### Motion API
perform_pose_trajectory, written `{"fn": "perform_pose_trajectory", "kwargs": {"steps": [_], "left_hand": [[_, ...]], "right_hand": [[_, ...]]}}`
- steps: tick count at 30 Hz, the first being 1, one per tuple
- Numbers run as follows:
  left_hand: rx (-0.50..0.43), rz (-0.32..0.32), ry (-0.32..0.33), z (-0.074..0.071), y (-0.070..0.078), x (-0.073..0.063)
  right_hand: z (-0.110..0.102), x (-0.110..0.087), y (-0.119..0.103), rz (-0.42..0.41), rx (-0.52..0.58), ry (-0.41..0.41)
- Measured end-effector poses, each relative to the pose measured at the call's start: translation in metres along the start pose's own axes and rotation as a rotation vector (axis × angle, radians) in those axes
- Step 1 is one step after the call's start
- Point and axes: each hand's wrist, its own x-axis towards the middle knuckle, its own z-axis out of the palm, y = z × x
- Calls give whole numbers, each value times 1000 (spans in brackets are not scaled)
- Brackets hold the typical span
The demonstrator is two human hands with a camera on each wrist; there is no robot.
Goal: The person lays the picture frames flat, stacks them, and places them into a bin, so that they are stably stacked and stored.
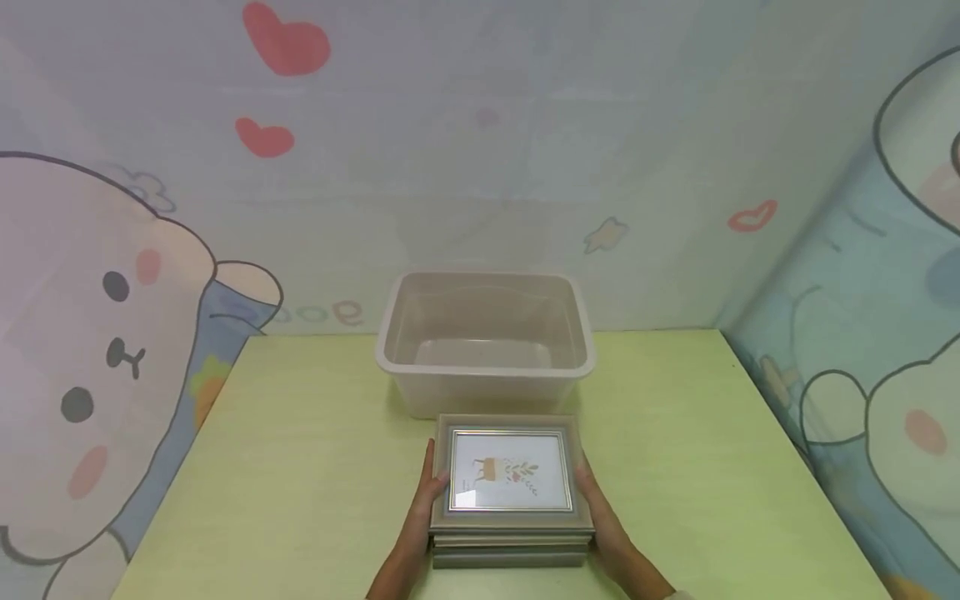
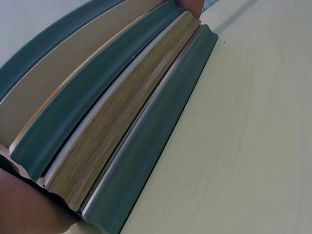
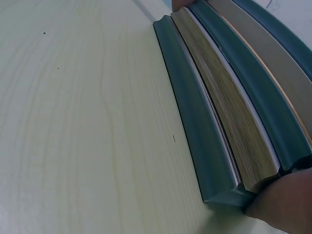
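A stack of picture frames (image 1: pixel 508 521) lies near the front middle of the table. The top one has a silver-toned border round a printed deer and leafy sprig. Along the stack's left side, my left hand (image 1: pixel 412 521) grips it, thumb on the upper edge. My right hand (image 1: pixel 609 533) holds the opposite side. In the left wrist view, the stacked frames' edges (image 2: pixel 131 97) show green and wood-brown layers, the lowest seemingly on the table. The right wrist view shows the same layered edges (image 3: pixel 229 102), with part of my hand at the near corner.
Just behind the stack stands a beige plastic bin (image 1: pixel 486 383), its inside bare. The light wood-grain table (image 1: pixel 315 467) reaches back to a cloth backdrop (image 1: pixel 480 167) printed with hearts and cartoon animals, which also hangs along both sides.
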Motion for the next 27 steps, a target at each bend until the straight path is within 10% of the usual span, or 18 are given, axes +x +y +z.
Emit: {"fn": "perform_pose_trajectory", "kwargs": {"steps": [3,7,27], "left_hand": [[36,-193,37,33,90,-30],[43,-231,68,50,137,-38],[-40,-223,61,56,141,-36]], "right_hand": [[2,-2,2,-36,41,-15],[4,-2,2,-71,82,-43],[4,-4,-6,-96,154,-18]]}}
